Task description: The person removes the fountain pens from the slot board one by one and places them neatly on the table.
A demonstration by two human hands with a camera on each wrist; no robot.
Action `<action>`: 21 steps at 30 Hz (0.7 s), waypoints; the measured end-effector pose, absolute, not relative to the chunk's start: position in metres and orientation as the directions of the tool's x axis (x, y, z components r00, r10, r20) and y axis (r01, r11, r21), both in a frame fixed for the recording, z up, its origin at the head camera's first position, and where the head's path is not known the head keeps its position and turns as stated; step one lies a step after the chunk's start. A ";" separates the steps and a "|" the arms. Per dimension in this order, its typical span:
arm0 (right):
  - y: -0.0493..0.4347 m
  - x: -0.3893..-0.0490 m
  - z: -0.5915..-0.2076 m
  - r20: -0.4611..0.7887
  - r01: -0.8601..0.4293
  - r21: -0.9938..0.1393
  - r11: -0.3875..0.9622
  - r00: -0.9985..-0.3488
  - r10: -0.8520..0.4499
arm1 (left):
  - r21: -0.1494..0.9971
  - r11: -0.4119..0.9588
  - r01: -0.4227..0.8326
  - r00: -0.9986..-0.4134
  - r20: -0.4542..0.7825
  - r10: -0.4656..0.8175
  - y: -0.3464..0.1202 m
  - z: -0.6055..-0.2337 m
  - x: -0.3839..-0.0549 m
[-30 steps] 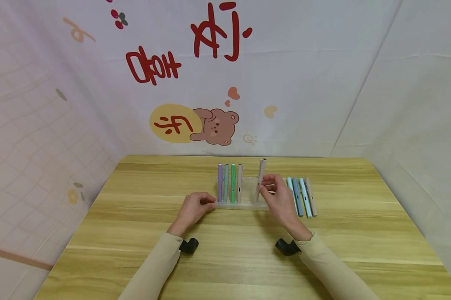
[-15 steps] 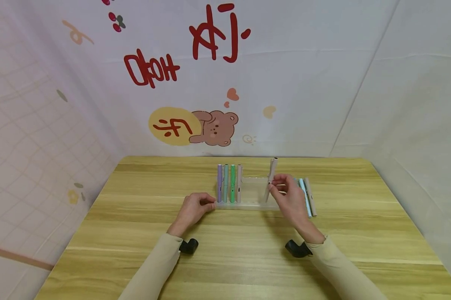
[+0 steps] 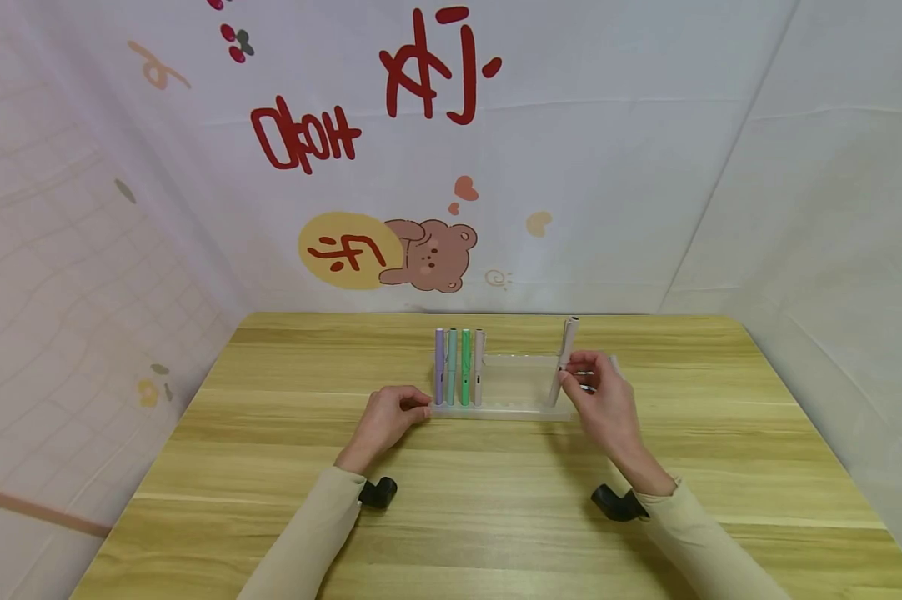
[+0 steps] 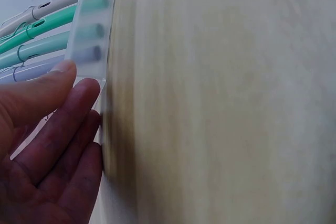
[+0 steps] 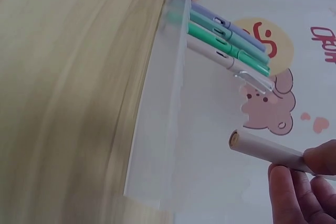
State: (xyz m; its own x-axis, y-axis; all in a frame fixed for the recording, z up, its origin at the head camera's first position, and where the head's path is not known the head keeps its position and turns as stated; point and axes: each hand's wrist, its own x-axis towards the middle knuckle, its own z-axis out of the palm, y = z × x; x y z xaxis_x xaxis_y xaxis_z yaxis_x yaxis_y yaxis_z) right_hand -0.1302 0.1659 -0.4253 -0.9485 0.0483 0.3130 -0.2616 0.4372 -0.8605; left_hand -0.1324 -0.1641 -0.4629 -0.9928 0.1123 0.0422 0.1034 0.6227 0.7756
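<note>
A clear pen stand (image 3: 511, 411) stands on the table, with a purple pen (image 3: 439, 367), a teal pen (image 3: 452, 367), a green pen (image 3: 466, 367) and a pale beige pen (image 3: 479, 367) upright at its left end. My left hand (image 3: 387, 417) holds the stand's left end corner between thumb (image 4: 63, 72) and forefinger. At the stand's right end, my right hand (image 3: 604, 404) pinches another pale beige pen (image 3: 566, 358), slightly tilted. From the right wrist view, this pen's lower end (image 5: 236, 139) is apart from the stand's tray.
Beyond my right hand, a bit of a pen lying on the table (image 3: 614, 363) shows; the hand hides the other pens there. A white cloth wall (image 3: 608, 208) with a printed bear rises behind the table.
My right hand has moved to the right with the beige pen, along the stand to its right end. It now covers most of the lying pens. My left hand stays in place.
</note>
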 end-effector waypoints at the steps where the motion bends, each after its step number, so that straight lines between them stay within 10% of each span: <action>1: 0.168 -0.130 -0.425 0.315 -0.262 -0.856 0.446 -0.948 0.049 | 0.777 0.622 0.102 -0.993 0.041 0.112 -0.164 -0.463 -0.133; 21: 0.205 -0.106 -0.428 0.318 -0.205 -0.831 0.517 -0.938 0.140 | 0.767 0.630 0.124 -0.989 0.047 0.139 -0.169 -0.464 -0.124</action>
State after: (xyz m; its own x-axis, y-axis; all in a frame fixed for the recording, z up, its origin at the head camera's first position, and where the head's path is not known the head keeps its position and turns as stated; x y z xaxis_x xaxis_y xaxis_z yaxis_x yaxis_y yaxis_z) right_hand -0.1064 0.2048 -0.4281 -0.9377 0.1403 0.3179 -0.2045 0.5167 -0.8313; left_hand -0.1238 -0.1694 -0.4642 -0.9893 0.1386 0.0466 0.1244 0.6301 0.7665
